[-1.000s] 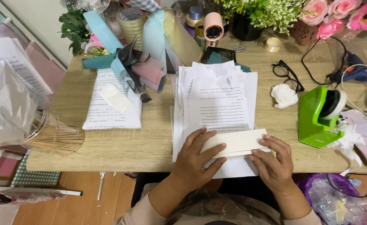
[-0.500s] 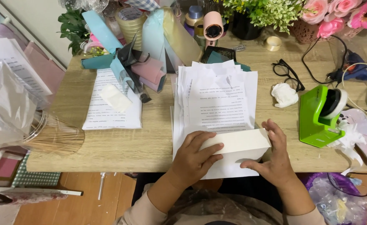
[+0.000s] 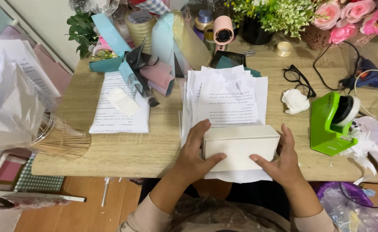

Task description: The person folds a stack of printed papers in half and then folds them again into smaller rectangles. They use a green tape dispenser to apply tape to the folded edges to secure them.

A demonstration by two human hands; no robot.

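Note:
A plain white rectangular box stands on its long side at the near edge of the wooden table, on top of a stack of printed paper sheets. My left hand grips the box's left end, fingers on top and thumb across the front face. My right hand grips the right end the same way, thumb pressed on the front.
A green tape dispenser sits to the right, with a crumpled white tissue and black glasses behind it. Another printed sheet lies to the left. Ribbons, tape rolls, plants and pink flowers crowd the far edge.
The box has been tipped up from lying flat onto its long side, so its broad face now shows toward me. Both hands shifted with it to grip the ends.

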